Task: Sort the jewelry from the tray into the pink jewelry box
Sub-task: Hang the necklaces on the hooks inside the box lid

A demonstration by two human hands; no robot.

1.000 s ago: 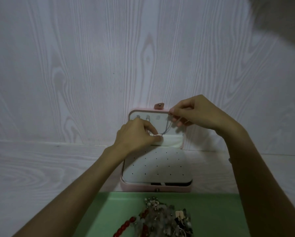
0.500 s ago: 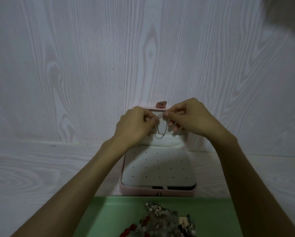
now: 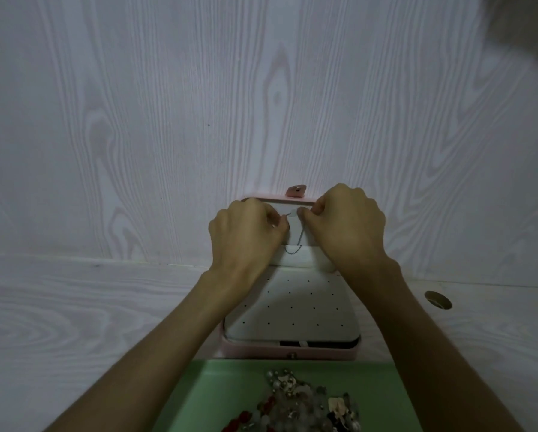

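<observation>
— Two hands up at the lid, then? What are they doing?

— Both of mine are pinching. My left hand (image 3: 249, 235) has its fingers curled, with the tips nipping one end of a thin chain (image 3: 295, 243); my right hand (image 3: 345, 224) pinches the other end just beside it, near the top of the open lid (image 3: 272, 199). The chain hangs in a small loop between them, in front of the lid's pale lining, and its bottom reaches the pocket edge there.

— Where is the box itself?

— The pink jewelry box (image 3: 289, 350) sits open on the pale wood-grain surface (image 3: 74, 322), with its lid leaning upright against the wall (image 3: 168, 104). A white panel with rows of small holes (image 3: 292, 310) lies flat over its base. The clasp tab (image 3: 296, 191) sticks up above the lid's rim.

— And the remaining jewelry?

— It is heaped on the green tray (image 3: 224, 391), just in front of the box: red beads (image 3: 245, 417), pearly pieces and tangled bits (image 3: 308, 400).

— Any brand or writing?

— No lettering I can read on the box, tray or tab. Off to the right, a round hole (image 3: 438, 300) shows in the surface.
</observation>
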